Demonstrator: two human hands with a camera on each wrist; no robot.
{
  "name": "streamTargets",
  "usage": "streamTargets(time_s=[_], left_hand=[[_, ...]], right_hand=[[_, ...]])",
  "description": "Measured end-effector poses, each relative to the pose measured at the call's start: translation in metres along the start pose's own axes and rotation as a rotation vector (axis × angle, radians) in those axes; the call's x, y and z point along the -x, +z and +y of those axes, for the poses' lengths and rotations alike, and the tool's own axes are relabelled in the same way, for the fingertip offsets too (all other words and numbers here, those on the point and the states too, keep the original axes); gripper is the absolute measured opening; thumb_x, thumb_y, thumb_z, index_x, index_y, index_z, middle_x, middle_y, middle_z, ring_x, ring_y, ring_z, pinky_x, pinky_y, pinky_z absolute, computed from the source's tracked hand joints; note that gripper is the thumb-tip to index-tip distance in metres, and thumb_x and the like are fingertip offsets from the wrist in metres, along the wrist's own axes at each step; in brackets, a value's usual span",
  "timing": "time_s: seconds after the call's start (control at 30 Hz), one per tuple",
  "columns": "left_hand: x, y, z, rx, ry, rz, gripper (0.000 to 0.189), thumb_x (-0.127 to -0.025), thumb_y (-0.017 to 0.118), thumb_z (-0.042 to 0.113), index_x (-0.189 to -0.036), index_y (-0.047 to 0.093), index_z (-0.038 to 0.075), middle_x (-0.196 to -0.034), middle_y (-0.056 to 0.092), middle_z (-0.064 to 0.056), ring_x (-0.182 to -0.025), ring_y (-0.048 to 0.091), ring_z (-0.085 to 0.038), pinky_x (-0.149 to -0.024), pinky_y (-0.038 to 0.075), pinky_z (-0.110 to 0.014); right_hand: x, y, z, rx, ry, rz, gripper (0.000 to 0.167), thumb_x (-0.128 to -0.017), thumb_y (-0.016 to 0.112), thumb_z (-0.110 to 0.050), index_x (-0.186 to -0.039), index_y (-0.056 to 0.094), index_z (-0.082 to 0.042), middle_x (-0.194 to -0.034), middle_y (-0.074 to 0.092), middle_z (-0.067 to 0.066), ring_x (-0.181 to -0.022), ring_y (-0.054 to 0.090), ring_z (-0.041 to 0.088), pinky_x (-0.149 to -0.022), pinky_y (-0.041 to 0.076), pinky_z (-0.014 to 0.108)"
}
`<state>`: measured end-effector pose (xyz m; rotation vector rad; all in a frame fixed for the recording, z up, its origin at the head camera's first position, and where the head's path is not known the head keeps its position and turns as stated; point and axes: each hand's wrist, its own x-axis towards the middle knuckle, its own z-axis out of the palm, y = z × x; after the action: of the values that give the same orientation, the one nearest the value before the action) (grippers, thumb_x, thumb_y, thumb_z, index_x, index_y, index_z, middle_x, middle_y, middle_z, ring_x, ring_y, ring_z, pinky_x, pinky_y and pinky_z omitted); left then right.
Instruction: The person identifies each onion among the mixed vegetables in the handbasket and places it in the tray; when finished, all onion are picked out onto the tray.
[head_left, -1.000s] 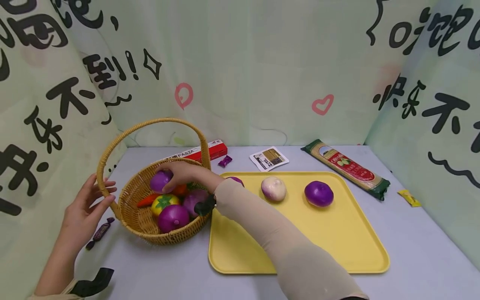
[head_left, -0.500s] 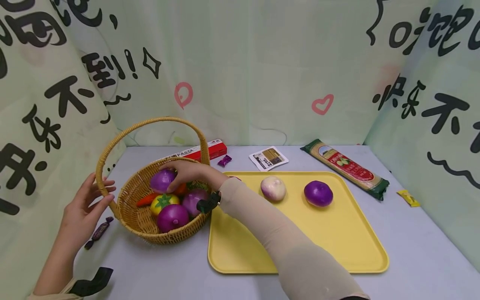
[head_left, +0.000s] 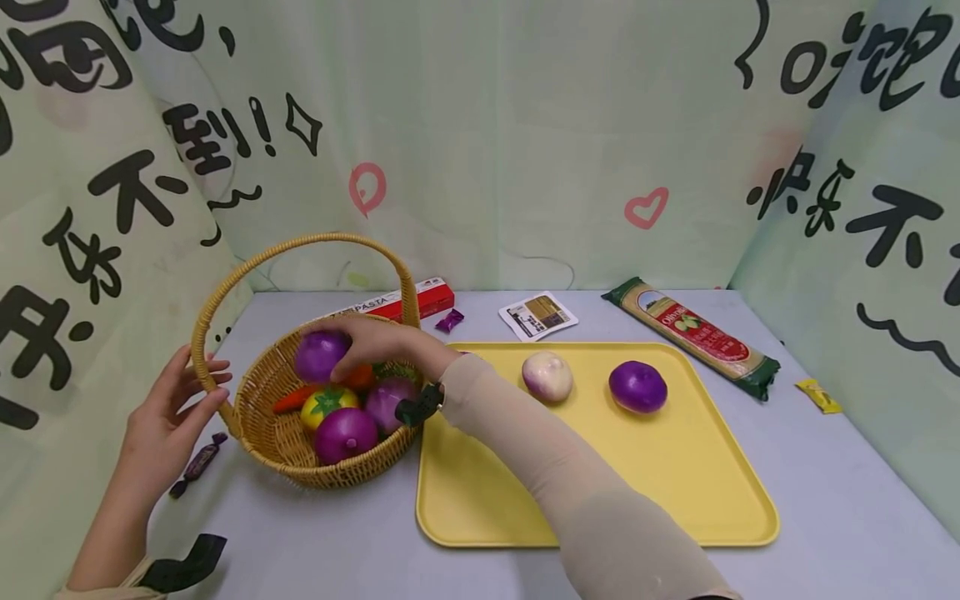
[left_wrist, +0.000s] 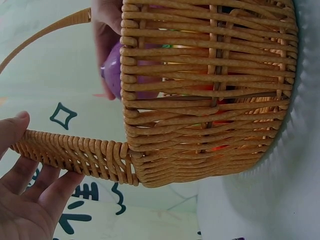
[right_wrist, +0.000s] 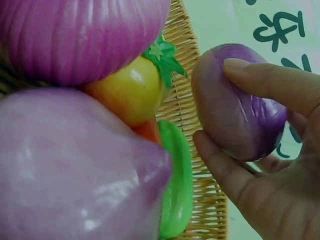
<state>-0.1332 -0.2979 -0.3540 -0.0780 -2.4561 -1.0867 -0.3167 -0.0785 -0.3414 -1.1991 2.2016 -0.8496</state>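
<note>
Purple round vegetable (head_left: 318,356) is pinched between the thumb and fingers of the right hand (head_left: 367,337), held over the back of the wicker basket (head_left: 315,477), and in the left wrist view part of it is seen above the rim. On the other side, the upright handle (head_left: 330,238) is held by the left hand (head_left: 168,408), thumb on one face, fingers on the other.

Inside the basket, a yellow tomato (head_left: 327,406) is flanked by an orange-red pointed vegetable (head_left: 295,399), a magenta onion (head_left: 347,436) and a paler purple onion (head_left: 388,403); a green pod (right_wrist: 176,185) is shown by the right wrist camera.

Just to the right, a yellow tray (head_left: 637,483) is occupied by a white-and-purple bulb (head_left: 547,377) and, apart from it, a deep-purple vegetable (head_left: 637,387). Behind the basket, a red-and-white pasta box (head_left: 437,297) is partly hidden. A dark wrapped candy (head_left: 198,465) is seen near the left wrist, and beyond the tray a green-ended long packet (head_left: 693,337) is laid aslant.
</note>
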Motion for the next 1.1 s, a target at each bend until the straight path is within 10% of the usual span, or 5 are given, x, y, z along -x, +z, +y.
streamTargets(time_s=[1.1], left_hand=[[-0.001, 0.000, 0.001, -0.008, -0.037, -0.023, 0.065, -0.094, 0.057, 0.022, -0.148, 0.023, 0.035, -0.123, 0.053, 0.022, -0.105, 0.042, 0.023, -0.078, 0.039, 0.004]], right_hand=[[0.033, -0.020, -0.003, 0.048, -0.113, 0.054, 0.070, -0.083, 0.070, -0.011, -0.143, 0.039, -0.031, -0.144, 0.036, 0.000, -0.130, 0.031, 0.014, -0.098, 0.041, 0.021]])
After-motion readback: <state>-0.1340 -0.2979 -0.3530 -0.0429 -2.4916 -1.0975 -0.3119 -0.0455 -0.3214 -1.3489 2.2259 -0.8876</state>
